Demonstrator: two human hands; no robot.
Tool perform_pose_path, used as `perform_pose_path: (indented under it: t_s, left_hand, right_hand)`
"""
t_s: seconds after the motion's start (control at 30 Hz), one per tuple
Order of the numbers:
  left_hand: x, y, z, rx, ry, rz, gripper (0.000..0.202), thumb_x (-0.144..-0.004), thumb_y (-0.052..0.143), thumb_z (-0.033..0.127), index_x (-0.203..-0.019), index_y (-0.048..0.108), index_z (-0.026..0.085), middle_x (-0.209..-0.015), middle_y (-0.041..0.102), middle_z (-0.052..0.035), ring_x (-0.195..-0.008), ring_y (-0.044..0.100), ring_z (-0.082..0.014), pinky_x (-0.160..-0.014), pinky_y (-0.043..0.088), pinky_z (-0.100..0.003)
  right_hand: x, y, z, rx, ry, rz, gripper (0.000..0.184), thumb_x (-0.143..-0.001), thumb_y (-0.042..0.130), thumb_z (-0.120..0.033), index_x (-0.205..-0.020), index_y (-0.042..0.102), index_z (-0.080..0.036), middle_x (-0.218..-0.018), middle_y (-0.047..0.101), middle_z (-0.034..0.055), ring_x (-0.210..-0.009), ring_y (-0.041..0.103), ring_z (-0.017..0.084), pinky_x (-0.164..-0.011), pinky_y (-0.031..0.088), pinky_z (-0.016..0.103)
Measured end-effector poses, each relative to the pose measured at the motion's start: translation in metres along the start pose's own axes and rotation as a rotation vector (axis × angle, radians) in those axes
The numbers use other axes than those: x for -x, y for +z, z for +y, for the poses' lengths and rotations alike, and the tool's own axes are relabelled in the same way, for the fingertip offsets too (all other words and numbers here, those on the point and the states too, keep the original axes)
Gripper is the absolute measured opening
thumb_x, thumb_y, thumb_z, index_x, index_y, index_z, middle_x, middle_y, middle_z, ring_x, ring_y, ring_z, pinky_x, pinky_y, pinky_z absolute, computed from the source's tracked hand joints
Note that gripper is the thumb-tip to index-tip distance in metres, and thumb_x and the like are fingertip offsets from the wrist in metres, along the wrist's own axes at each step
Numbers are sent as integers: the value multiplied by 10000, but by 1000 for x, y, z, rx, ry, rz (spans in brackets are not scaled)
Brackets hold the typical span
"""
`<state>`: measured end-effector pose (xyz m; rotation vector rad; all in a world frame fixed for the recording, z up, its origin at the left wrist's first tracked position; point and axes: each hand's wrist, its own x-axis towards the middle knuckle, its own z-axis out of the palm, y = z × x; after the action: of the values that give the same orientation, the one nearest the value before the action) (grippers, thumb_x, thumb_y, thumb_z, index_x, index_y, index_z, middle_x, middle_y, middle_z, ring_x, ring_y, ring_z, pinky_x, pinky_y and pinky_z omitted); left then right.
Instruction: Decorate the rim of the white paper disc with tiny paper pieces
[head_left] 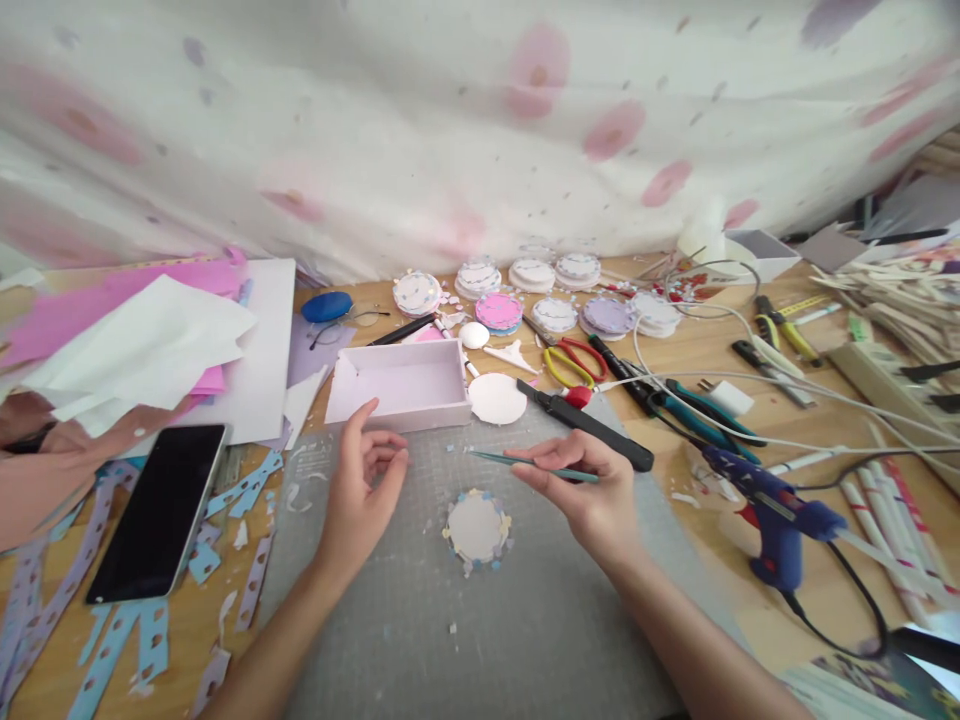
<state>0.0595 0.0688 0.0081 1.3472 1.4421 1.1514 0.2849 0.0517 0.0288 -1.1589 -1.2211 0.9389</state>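
Note:
My right hand [589, 485] pinches a pair of teal tweezers [555, 468], whose tips point left over the grey cutting mat [360, 640]. Close to the tips lies a tiny pale scrap [450, 448]. Loosely curled, my left hand [369, 470] hovers by the front of the white box [459, 385]; its index finger is raised and nothing shows in it. Between and below both hands, a round paper disc [478, 527] with small blue and yellow pieces around its rim lies on the mat.
Several decorated paper discs [499, 312] stand in stacks at the back. Scissors [574, 362], a black utility knife [592, 425] and a blue glue gun [780, 520] with cables lie right. Left are a phone [161, 515], paper sheets [150, 345] and cut strips [112, 655].

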Motion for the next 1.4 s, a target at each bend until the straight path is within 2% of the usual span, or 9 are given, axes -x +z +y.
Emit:
perform_pose_path:
  t_s: [0.1, 0.2, 0.3, 0.67, 0.93, 1.13, 1.4]
  left_hand:
    - [11, 6, 5, -38, 103, 15, 276, -861, 558, 219, -1135, 533, 230, -868, 548, -3, -783, 558, -135, -749, 470, -268]
    - [21, 10, 8, -96, 164, -114, 114, -889, 533, 221, -960, 621, 220, -884, 562, -20, -827, 550, -150, -738, 460, -258]
    - [26, 12, 8, -82, 200, -184, 121, -895, 528, 214, -954, 633, 225, -899, 579, -29, -845, 559, -160, -727, 463, -259]
    - [29, 12, 6, -41, 179, -161, 94, -874, 554, 169, -849, 628, 222, -830, 604, -9, -791, 570, -138, -696, 461, -230]
    - [31, 8, 7, -26, 145, -182, 98, -876, 549, 206, -825, 632, 207, -807, 599, -26, -730, 571, -150, -684, 476, -261]
    - [32, 7, 5, -40, 166, -233, 99, -890, 537, 178, -856, 621, 220, -824, 581, -14, -760, 561, -136, -685, 462, -235]
    - [31, 8, 4, -41, 134, -220, 98, -888, 551, 192, -857, 637, 227, -819, 590, -10, -735, 567, -134, -682, 467, -240]
  right_hand:
    - [2, 1, 0, -5, -3, -21, 244, -693, 796, -227, -633, 559, -219, -736, 745, 42, -746, 735, 250, -560, 582, 295]
    - [3, 4, -3, -10, 1, -59, 237, -695, 790, -220, -625, 564, -221, -724, 745, 43, -736, 736, 253, -542, 586, 293]
    - [4, 8, -7, 0, -9, -97, 226, -696, 784, -195, -617, 573, -220, -710, 744, 42, -717, 737, 249, -534, 589, 285]
    - [10, 13, -7, 11, 35, -163, 236, -702, 778, -186, -617, 560, -216, -756, 758, 52, -682, 733, 219, -531, 586, 271]
    - [8, 12, -5, -121, 152, -151, 258, -681, 801, -233, -643, 546, -219, -757, 751, 45, -737, 737, 238, -601, 616, 305]
    - [8, 12, -7, -96, 152, -177, 250, -693, 786, -223, -637, 543, -215, -756, 752, 50, -715, 736, 226, -578, 611, 288]
    - [8, 12, -7, -109, 126, -133, 242, -695, 774, -173, -634, 544, -220, -746, 753, 40, -687, 732, 213, -544, 596, 270]
